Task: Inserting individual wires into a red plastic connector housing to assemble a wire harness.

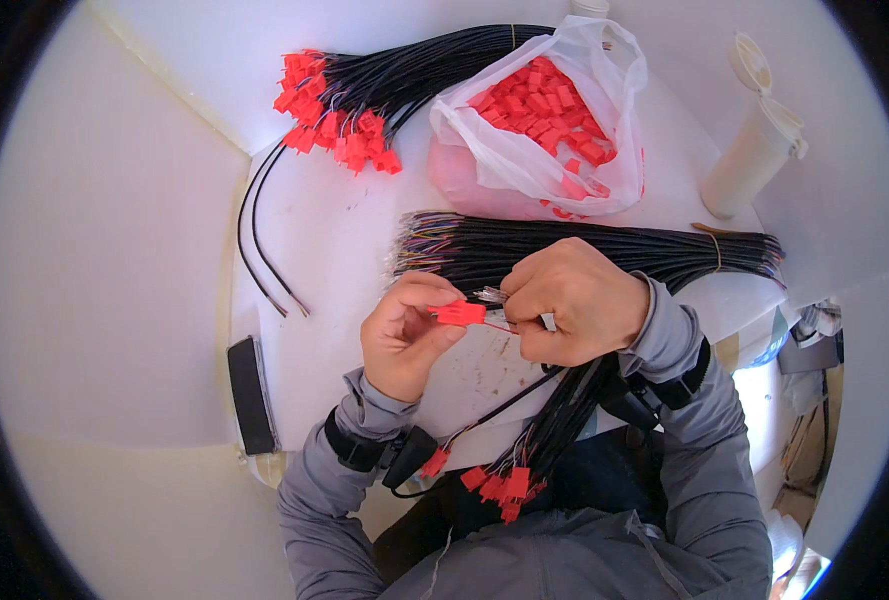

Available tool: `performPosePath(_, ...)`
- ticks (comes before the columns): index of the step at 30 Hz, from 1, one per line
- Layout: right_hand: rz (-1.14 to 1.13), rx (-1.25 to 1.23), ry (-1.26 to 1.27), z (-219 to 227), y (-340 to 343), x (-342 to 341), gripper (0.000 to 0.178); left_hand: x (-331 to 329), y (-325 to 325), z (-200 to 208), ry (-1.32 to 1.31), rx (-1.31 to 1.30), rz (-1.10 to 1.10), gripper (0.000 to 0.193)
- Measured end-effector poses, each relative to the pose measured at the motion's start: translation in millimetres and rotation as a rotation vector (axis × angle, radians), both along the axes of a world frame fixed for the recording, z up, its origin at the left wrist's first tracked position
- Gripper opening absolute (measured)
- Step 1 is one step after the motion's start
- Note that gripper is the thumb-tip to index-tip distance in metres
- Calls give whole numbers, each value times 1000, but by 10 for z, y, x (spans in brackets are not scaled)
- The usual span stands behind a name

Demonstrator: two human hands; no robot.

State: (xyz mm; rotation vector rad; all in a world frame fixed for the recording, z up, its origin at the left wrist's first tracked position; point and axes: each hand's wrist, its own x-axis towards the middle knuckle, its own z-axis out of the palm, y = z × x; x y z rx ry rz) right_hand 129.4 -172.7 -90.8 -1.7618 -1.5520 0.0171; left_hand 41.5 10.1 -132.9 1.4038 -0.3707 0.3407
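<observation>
Left fingers (425, 283) hold a red connector (459, 314) — a thin wire (500, 327) runs to the right fingers (544, 346).

Bright, soft light; fisheye distortion bends edges (4 corners black).

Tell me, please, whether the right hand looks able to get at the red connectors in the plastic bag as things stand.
Probably yes: the plastic bag gapes open over the red connectors, though a black cable bundle lies between and the right hand seemingly holds wires.

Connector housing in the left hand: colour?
Plain bright red. The connector housing, held in the left hand, shows in the head view.
</observation>
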Motion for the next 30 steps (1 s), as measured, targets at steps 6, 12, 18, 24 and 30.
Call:
performPosePath(6,-86,47,19,-6,39,-46,12,21,68,-32,45,-4,47,29)
performPosePath(12,-251,147,166,-64,111,-149,6,19,61,-16,76,-118,25,25)
performPosePath(18,-223,157,123,-87,130,-160,7,17,81,-23,55,-63,24,26)
performPosePath(24,-243,202,78,-113,153,-186,8,2,37,11,90,-23,101,26)
performPosePath(30,-271,206,194,-98,142,-175,7,35,57,-2,62,-22,106,26)
